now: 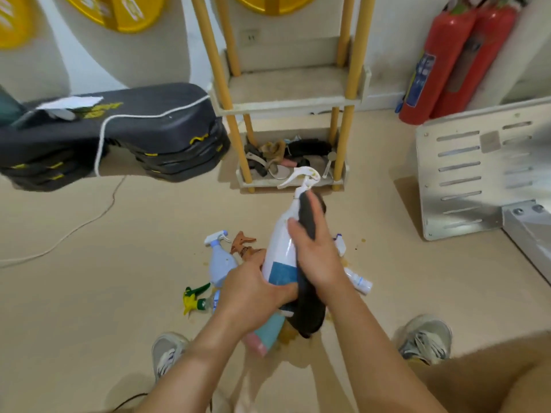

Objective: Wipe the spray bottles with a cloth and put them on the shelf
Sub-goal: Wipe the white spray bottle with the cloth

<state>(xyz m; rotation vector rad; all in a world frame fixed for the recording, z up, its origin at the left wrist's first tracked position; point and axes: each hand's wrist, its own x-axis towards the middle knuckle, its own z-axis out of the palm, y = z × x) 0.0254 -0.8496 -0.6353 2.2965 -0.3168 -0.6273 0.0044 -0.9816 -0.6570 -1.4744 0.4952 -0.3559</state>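
Note:
A white spray bottle (280, 242) with a blue label and white trigger head is held upright in mid-air. My left hand (253, 289) grips its lower body. My right hand (317, 256) presses a dark grey cloth (308, 296) against the bottle's right side, fingers wrapped over the cloth. On the floor below lie a pale blue spray bottle (220, 263), an orange-brown one (243, 242), a green and yellow trigger bottle (195, 299), a white one (359, 281) and a pink and teal one (264, 335). The shelf (286, 105) with yellow posts stands ahead.
The shelf's bottom tray (289, 181) holds brushes and oddments. Stacked black step platforms (119, 135) with a white cord stand at left. Two red fire extinguishers (456, 58) lean at the right wall. A metal slotted panel (474, 171) lies at right. My shoes flank the bottles.

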